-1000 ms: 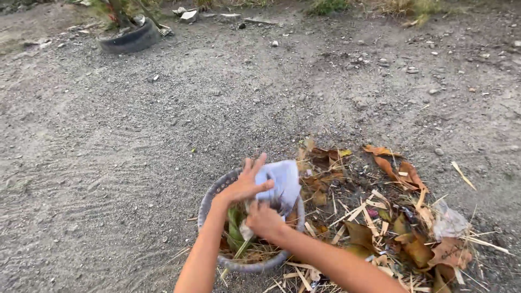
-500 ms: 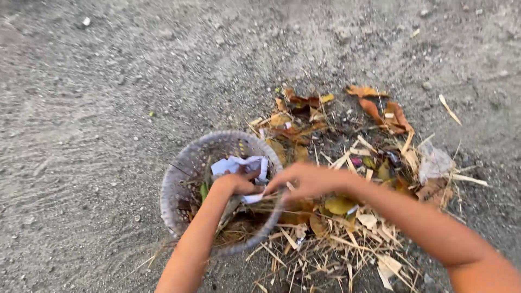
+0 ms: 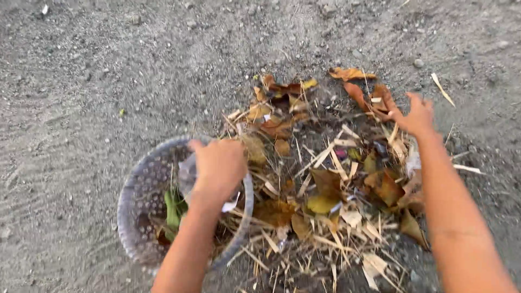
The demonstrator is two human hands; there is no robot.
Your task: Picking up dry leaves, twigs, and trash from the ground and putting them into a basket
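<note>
Now, left hand: the left hand (image 3: 218, 164) is held palm down over the basket (image 3: 142, 187), fingers curled and pressed on white paper (image 3: 188, 169); whether the paper is gripped cannot be told.
Right hand: the right hand (image 3: 415, 116) is stretched far out, fingers spread, at brown leaves (image 3: 374, 97).
Basket: set on gravel ground (image 3: 108, 70), just beside the leaf pile (image 3: 320, 184).
Inside: green leaves (image 3: 172, 209) are seen.
</note>
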